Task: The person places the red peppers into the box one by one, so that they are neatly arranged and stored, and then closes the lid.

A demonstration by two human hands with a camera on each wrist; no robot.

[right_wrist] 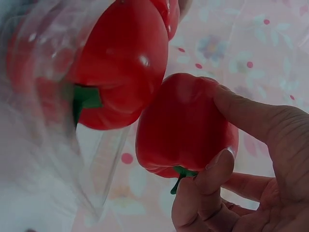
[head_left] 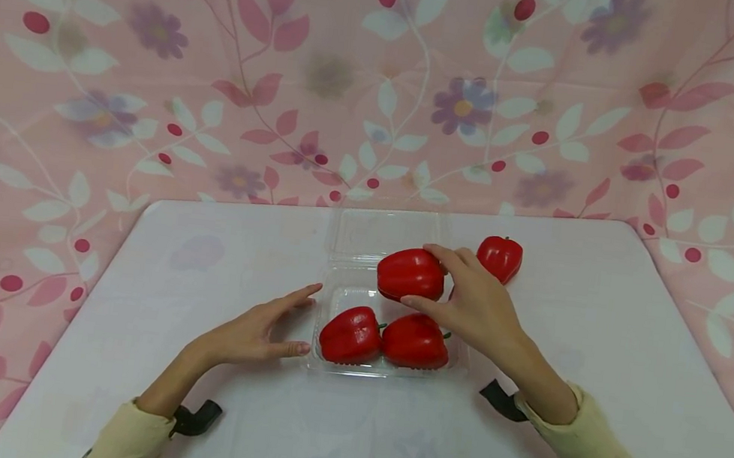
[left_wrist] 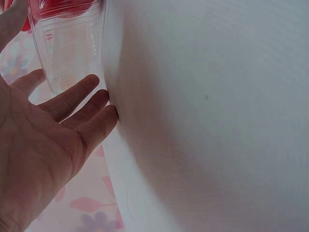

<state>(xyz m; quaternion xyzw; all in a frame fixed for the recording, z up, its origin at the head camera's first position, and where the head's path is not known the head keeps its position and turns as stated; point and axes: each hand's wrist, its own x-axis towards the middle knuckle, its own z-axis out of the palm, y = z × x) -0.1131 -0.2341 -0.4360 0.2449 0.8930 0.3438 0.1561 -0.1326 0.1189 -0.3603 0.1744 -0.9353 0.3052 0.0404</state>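
My right hand [head_left: 477,302] grips a red bell pepper [head_left: 409,274] over the back part of a clear plastic clamshell box [head_left: 340,369]. In the right wrist view, thumb and fingers hold this pepper [right_wrist: 186,125] at its sides, its green stem toward the fingers. Two more red peppers lie side by side in the front of the box, a left one [head_left: 351,335] and a right one [head_left: 417,341]. Beside the box's left wall is my left hand [head_left: 247,330], fingers spread and holding nothing. The left wrist view shows its fingertips [left_wrist: 99,118] close to the box wall.
Another red pepper [head_left: 500,258] sits on the white table [head_left: 236,426] behind my right hand. The box's clear lid [head_left: 390,235] lies folded back toward the far table edge. A pink floral cloth [head_left: 382,95] hangs behind the table.
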